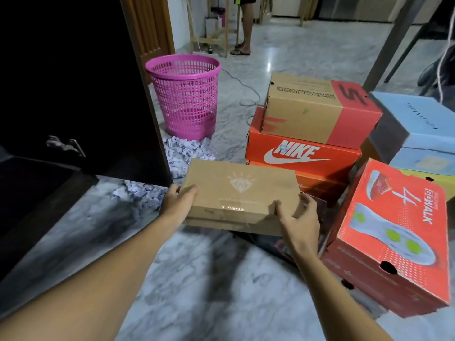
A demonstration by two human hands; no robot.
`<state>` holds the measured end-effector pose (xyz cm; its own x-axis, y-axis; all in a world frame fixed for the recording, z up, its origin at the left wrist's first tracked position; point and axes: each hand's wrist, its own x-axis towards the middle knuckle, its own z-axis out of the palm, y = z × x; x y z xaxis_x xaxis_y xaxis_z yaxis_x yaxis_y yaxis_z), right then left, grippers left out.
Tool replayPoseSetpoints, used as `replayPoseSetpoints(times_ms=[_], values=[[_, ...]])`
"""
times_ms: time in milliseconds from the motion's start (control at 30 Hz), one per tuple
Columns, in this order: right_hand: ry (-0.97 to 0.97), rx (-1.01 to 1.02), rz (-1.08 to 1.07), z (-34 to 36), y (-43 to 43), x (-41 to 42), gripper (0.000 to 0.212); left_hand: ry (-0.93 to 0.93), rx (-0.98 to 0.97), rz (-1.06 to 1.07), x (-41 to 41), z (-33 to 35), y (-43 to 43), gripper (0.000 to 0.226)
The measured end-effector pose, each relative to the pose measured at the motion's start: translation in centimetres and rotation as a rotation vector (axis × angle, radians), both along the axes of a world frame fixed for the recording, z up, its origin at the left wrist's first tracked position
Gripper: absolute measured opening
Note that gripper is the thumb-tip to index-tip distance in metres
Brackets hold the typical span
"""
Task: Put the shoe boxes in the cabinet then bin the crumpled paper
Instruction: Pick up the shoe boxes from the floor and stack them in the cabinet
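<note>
1. Now, head view: brown shoe box [236,223] held low over the floor [209,279], left hand [178,201] and right hand [299,217] fingers [279,207] curled round its ends.
2. Could slip if lid [241,188] lifts free.
3. Might clip cabinet door [73,82], or skid on crumpled paper [189,150].

Floor [307,57]: glossy grey-white marble tile, with one bright glare streak at far centre.
Far left: ribbed brown wooden door frame [147,28], white wall [177,20] just beside it.
Pale wooden stand [213,41] by that wall, and a person's bare legs [247,25] in sandals next to it.
Thin white cable [246,104] trails over the floor.
Far right: slanted grey metal table leg [390,45].
Lighting dim, indoor.
</note>
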<state>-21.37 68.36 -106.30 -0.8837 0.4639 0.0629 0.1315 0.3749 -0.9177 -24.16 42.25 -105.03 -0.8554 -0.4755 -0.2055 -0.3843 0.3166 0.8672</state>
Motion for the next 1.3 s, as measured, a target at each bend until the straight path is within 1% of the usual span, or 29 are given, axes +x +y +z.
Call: replayPoseSetpoints(times_ms=[67, 133, 233, 300, 333, 367, 400, 433, 500, 533, 567, 633, 667, 733, 767, 833, 900, 1000, 1100, 1167, 1300], values=[[0.038, -0.018, 0.035, -0.1, -1.4, 0.2, 0.060, 0.022, 0.013, 0.032, 1.5, 0.5, -1.7, 0.035], [0.092, -0.018, 0.081, 0.1, -3.3, 0.3, 0.049, 0.058, 0.020, 0.102, 3.4, 1.1, -3.8, 0.035], [0.155, -0.039, 0.168, 0.6, -7.2, 0.5, 0.030, 0.150, 0.025, 0.274, 7.3, 1.8, -7.5, 0.027], [0.187, -0.076, 0.242, 0.9, -10.4, 0.7, 0.024, 0.209, 0.010, 0.371, 10.2, 2.9, -10.0, 0.024], [0.203, -0.103, 0.284, 0.9, -12.1, 0.9, 0.023, 0.234, -0.003, 0.419, 11.5, 3.5, -11.2, 0.025], [0.217, -0.133, 0.325, 1.1, -13.8, 1.1, 0.023, 0.254, -0.017, 0.467, 12.5, 4.2, -12.4, 0.037], [0.228, -0.163, 0.367, 1.4, -15.6, 1.3, 0.023, 0.263, -0.038, 0.512, 13.6, 5.2, -13.5, 0.046], [0.237, -0.191, 0.412, 1.7, -17.2, 1.5, 0.024, 0.280, -0.052, 0.543, 14.4, 6.2, -14.7, 0.042], [0.244, -0.241, 0.521, 2.6, -20.4, 2.0, 0.029, 0.311, -0.078, 0.589, 15.9, 8.2, -17.2, 0.025], [0.244, -0.260, 0.583, 3.3, -22.0, 2.2, 0.033, 0.321, -0.089, 0.611, 16.6, 9.4, -18.7, 0.023], [0.247, -0.279, 0.645, 4.1, -23.6, 2.4, 0.036, 0.325, -0.107, 0.633, 17.3, 10.6, -20.3, 0.025], [0.268, -0.319, 0.762, 5.9, -26.7, 2.7, 0.042, 0.345, -0.158, 0.689, 18.6, 12.9, -23.1, 0.035], [0.283, -0.326, 0.818, 6.9, -28.3, 2.8, 0.044, 0.363, -0.178, 0.730, 19.2, 13.9, -24.4, 0.036], [0.293, -0.307, 0.921, 9.1, -31.3, 2.8, 0.052, 0.412, -0.200, 0.823, 20.3, 15.6, -26.6, 0.027], [0.293, -0.300, 0.971, 10.2, -32.8, 2.6, 0.056, 0.438, -0.201, 0.864, 20.7, 16.1, -27.6, 0.028], [0.304, -0.286, 1.063, 12.2, -35.7, 2.2, 0.059, 0.481, -0.208, 0.935, 21.7, 16.5, -29.3, 0.031], [0.297, -0.289, 1.142, 14.0, -38.5, 2.0, 0.059, 0.519, -0.212, 1.005, 22.8, 16.5, -30.8, 0.025], [0.269, -0.305, 1.236, 15.4, -41.9, 1.8, 0.057, 0.490, -0.185, 1.086, 24.9, 16.3, -32.4, 0.016], [0.244, -0.307, 1.316, 14.9, -44.9, 1.7, 0.053, 0.472, -0.171, 1.146, 26.4, 15.5, -33.6, 0.013], [0.215, -0.308, 1.368, 13.7, -47.2, 2.0, 0.053, 0.468, -0.170, 1.207, 27.2, 14.7, -34.4, 0.014], [0.213, -0.290, 1.395, 11.6, -51.9, 3.3, 0.054, 0.453, -0.135, 1.311, 28.8, 12.9, -36.9, 0.028]])
